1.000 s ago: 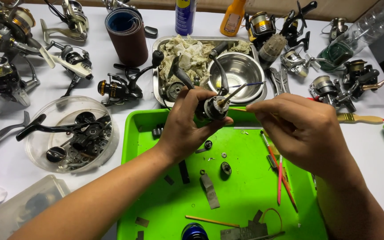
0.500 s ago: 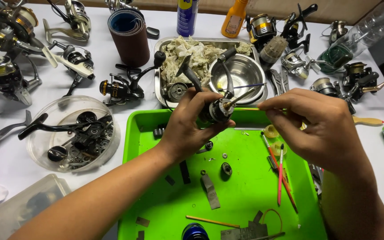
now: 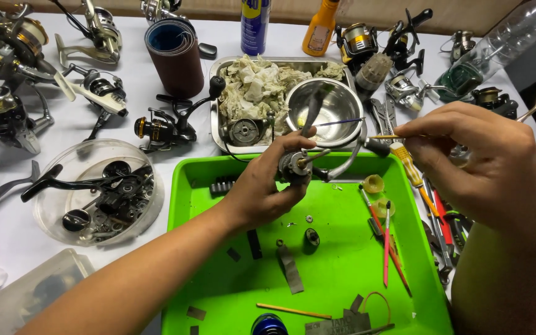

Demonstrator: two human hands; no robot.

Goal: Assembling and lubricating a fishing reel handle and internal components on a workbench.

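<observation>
- Left hand: fingers curled tight round a reel body, holding it above the far edge of the green tray.
- Right hand: fingertips pinched on a thin brush; the brush reaches left over the steel bowl, tip apart from the reel body.
- Reel body: metal, shaft pointing right, curved bail wire arching toward the right hand.
- Green tray: small parts, dark strips, red and orange sticks on its floor.
- Steel bowl: sits in a metal pan beside crumpled rags.
- Clear dish: left of the tray, holds black reel parts.
- White table: more reels, a sandpaper roll, a spray can and an orange bottle along the far side.
</observation>
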